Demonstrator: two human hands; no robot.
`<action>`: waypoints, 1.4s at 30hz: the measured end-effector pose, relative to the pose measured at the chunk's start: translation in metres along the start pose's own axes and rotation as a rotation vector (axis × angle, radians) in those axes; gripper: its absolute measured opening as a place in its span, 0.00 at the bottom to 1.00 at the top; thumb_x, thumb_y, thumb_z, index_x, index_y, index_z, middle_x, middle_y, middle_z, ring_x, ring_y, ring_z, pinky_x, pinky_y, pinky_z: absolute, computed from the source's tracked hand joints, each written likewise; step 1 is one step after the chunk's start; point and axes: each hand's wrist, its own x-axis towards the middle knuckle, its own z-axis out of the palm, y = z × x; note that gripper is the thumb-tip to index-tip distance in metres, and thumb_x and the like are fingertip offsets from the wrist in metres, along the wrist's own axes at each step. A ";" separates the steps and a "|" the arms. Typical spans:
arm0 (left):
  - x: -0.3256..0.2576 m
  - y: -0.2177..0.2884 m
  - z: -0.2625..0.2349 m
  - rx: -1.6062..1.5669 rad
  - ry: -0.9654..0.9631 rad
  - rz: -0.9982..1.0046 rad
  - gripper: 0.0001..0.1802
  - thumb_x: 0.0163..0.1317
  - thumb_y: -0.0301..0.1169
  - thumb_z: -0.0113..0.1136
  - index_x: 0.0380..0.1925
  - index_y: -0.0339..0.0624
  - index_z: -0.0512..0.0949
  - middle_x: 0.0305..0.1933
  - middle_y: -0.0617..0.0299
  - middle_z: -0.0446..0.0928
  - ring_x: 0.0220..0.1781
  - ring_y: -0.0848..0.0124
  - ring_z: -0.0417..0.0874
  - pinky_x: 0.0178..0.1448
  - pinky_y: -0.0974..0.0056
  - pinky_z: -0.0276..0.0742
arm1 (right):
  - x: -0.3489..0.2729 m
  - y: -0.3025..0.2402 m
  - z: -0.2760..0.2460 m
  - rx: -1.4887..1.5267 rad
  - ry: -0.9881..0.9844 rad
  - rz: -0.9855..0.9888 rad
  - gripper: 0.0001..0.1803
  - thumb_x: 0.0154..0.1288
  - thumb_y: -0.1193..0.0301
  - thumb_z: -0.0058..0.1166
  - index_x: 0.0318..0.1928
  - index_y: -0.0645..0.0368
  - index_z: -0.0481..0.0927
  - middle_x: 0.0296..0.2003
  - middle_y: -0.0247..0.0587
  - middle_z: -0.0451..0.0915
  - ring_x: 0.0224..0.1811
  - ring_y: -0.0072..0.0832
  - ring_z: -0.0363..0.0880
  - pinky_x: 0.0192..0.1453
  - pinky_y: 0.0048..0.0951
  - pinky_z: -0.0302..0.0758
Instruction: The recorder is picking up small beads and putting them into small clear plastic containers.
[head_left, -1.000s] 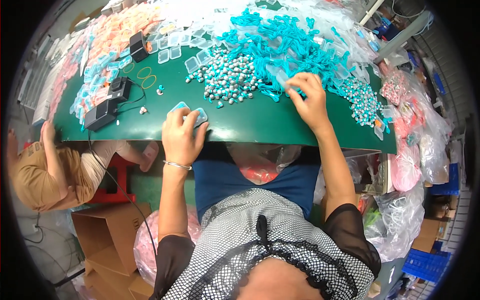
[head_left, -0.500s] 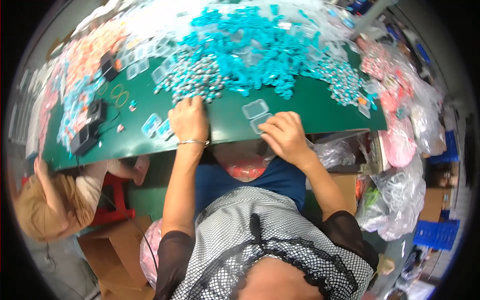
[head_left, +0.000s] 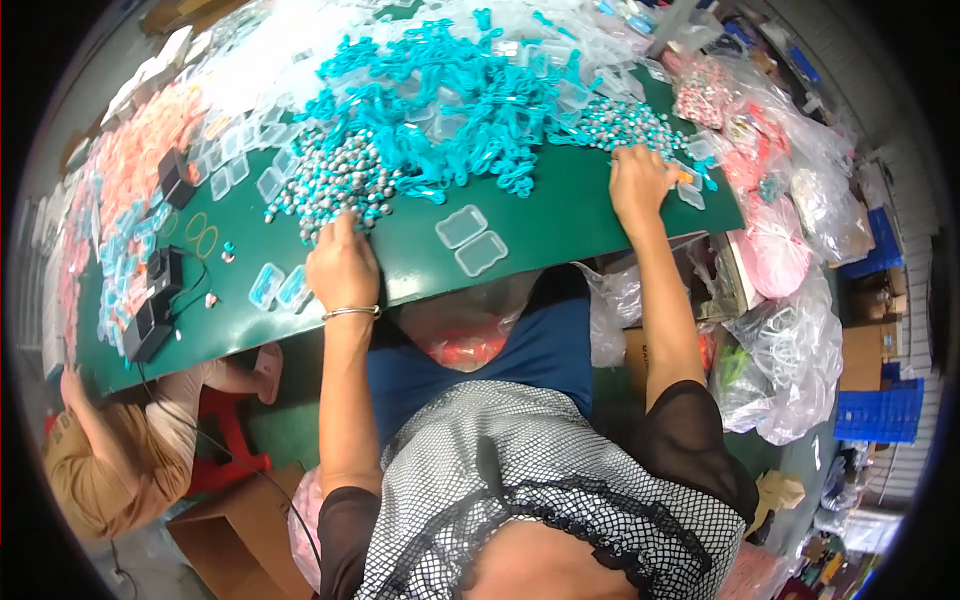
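Note:
My left hand is at the near edge of a pile of small grey and teal beads, fingers bent together and their tips among the beads. Whether a bead is pinched there is hidden. Over to the right, my right hand touches the near side of a second bead pile, its fingers curled down; what they hold cannot be made out. Between the hands an open clear plastic case lies flat on the green table, apart from both. Beside my left wrist lie two clear cases with teal pieces inside.
A heap of teal plastic pieces covers the table's middle back. Orange pieces, black boxes and rubber bands lie left. Another person sits at the lower left. Plastic bags crowd the right side.
My right hand has left the open clear case and moved right to the other bead pile. The case lies by itself now. My left hand stays by its beads; the whole view has shifted.

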 end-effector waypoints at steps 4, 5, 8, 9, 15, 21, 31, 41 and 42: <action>-0.009 0.015 -0.004 -0.385 -0.031 0.011 0.07 0.57 0.25 0.63 0.36 0.42 0.81 0.34 0.52 0.80 0.34 0.52 0.82 0.38 0.54 0.78 | 0.003 0.006 -0.002 -0.052 -0.009 -0.049 0.05 0.60 0.71 0.52 0.32 0.51 0.82 0.32 0.34 0.80 0.41 0.33 0.78 0.52 0.49 0.61; -0.014 0.021 -0.005 -0.528 -0.067 -0.019 0.05 0.57 0.24 0.64 0.35 0.41 0.81 0.33 0.52 0.80 0.33 0.53 0.82 0.37 0.56 0.79 | 0.004 0.005 -0.004 -0.014 -0.035 -0.059 0.05 0.60 0.72 0.54 0.33 0.50 0.82 0.33 0.34 0.81 0.42 0.33 0.78 0.54 0.48 0.61; -0.029 0.052 -0.020 -0.743 -0.211 -0.134 0.06 0.57 0.23 0.65 0.36 0.39 0.82 0.33 0.54 0.81 0.29 0.63 0.82 0.34 0.63 0.78 | 0.002 -0.014 -0.025 0.203 0.039 -0.040 0.06 0.59 0.72 0.57 0.37 0.50 0.84 0.33 0.34 0.81 0.43 0.34 0.78 0.54 0.46 0.63; -0.032 0.060 -0.020 -0.743 -0.243 -0.128 0.07 0.56 0.23 0.65 0.35 0.40 0.82 0.34 0.54 0.81 0.30 0.60 0.83 0.35 0.61 0.78 | -0.004 -0.022 -0.032 0.370 0.000 -0.038 0.07 0.58 0.72 0.59 0.38 0.50 0.85 0.34 0.34 0.81 0.43 0.34 0.78 0.52 0.44 0.65; -0.038 0.086 -0.007 -0.619 -0.191 0.030 0.06 0.54 0.26 0.68 0.32 0.42 0.82 0.32 0.60 0.80 0.27 0.65 0.79 0.31 0.61 0.73 | -0.041 -0.121 -0.102 0.951 -0.165 -0.095 0.05 0.55 0.74 0.67 0.34 0.53 0.86 0.35 0.33 0.84 0.41 0.30 0.81 0.53 0.33 0.66; -0.035 0.091 0.002 -0.379 -0.170 0.080 0.07 0.52 0.34 0.67 0.30 0.47 0.81 0.32 0.61 0.76 0.39 0.59 0.79 0.39 0.55 0.69 | -0.041 -0.136 -0.094 0.942 -0.238 -0.181 0.03 0.57 0.70 0.65 0.32 0.50 0.84 0.34 0.28 0.82 0.40 0.28 0.78 0.56 0.37 0.61; -0.038 0.086 -0.009 -0.404 -0.177 0.130 0.19 0.50 0.38 0.69 0.42 0.47 0.80 0.34 0.61 0.74 0.39 0.60 0.76 0.40 0.54 0.64 | -0.022 -0.131 -0.100 0.959 -0.324 -0.293 0.03 0.59 0.70 0.63 0.34 0.53 0.84 0.35 0.32 0.83 0.41 0.31 0.79 0.54 0.37 0.63; -0.037 0.072 -0.016 -0.340 -0.308 0.205 0.25 0.48 0.39 0.73 0.47 0.47 0.79 0.37 0.60 0.74 0.41 0.59 0.76 0.42 0.54 0.67 | 0.025 -0.191 -0.054 0.633 -0.296 -0.317 0.06 0.58 0.65 0.65 0.35 0.50 0.86 0.33 0.32 0.82 0.41 0.33 0.80 0.49 0.39 0.66; -0.037 0.069 -0.018 -0.349 -0.346 0.194 0.25 0.47 0.38 0.74 0.47 0.46 0.79 0.38 0.59 0.74 0.42 0.59 0.76 0.43 0.54 0.68 | 0.025 -0.188 -0.056 0.673 -0.323 -0.291 0.06 0.58 0.65 0.65 0.35 0.50 0.86 0.33 0.32 0.83 0.40 0.34 0.81 0.48 0.40 0.67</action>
